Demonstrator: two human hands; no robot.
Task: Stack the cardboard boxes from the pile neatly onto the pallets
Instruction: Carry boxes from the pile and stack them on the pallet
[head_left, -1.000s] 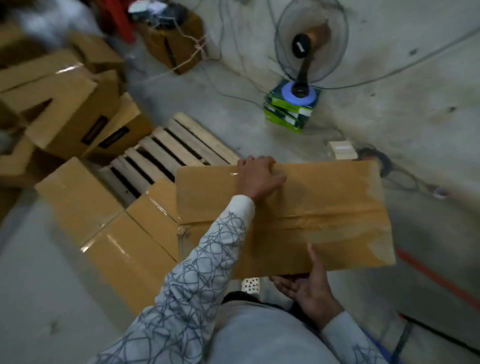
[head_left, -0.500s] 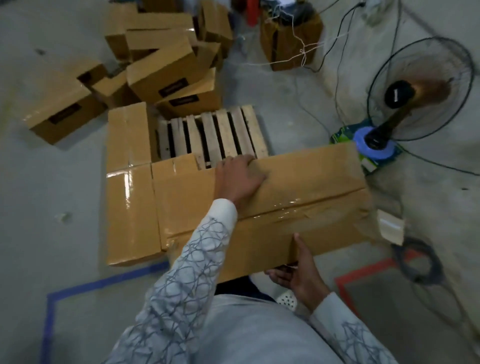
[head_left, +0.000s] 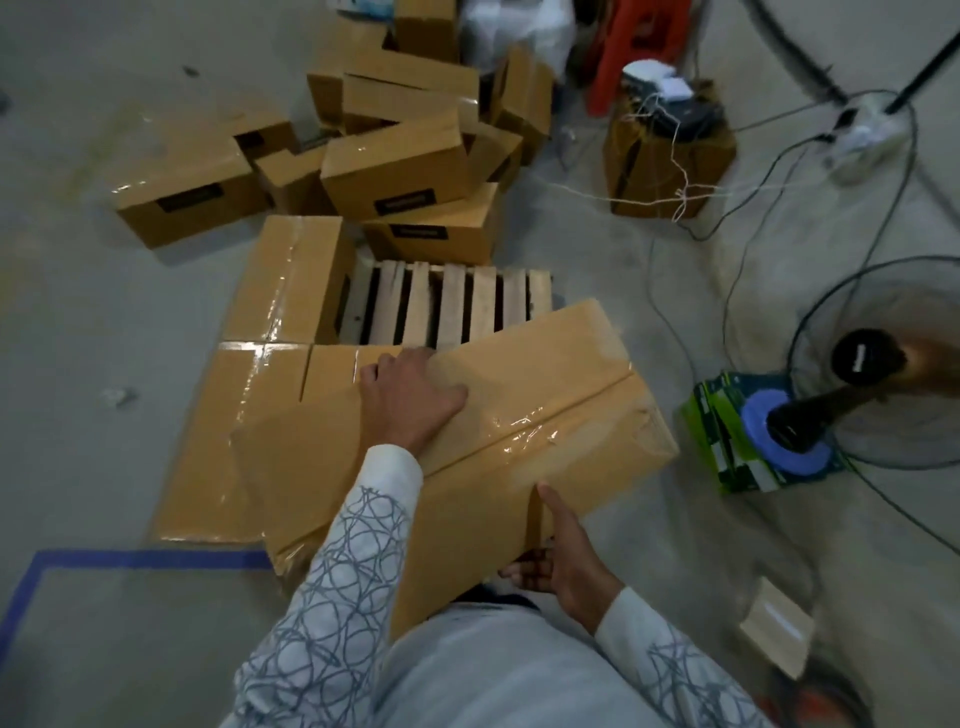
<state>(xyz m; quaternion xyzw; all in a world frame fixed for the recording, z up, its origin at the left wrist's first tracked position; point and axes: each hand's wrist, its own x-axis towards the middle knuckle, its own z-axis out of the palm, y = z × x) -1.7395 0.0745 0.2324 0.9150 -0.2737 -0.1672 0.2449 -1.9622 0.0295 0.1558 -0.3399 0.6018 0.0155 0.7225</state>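
A taped cardboard box (head_left: 524, 415) is held tilted over the near edge of the single wooden pallet (head_left: 457, 306). The box's far edge is gripped by the curled fingers of the left hand (head_left: 410, 400). The near side is clasped by the right hand (head_left: 561, 561), thumb up and fingers underneath. Three stacked boxes (head_left: 291, 280) are seen along the pallet's left and near sides. Beyond the pallet lies the pile (head_left: 395, 166), too jumbled to be counted. To the right of the pallet, one fan (head_left: 872, 364) and trailing cables (head_left: 670, 322) are found.
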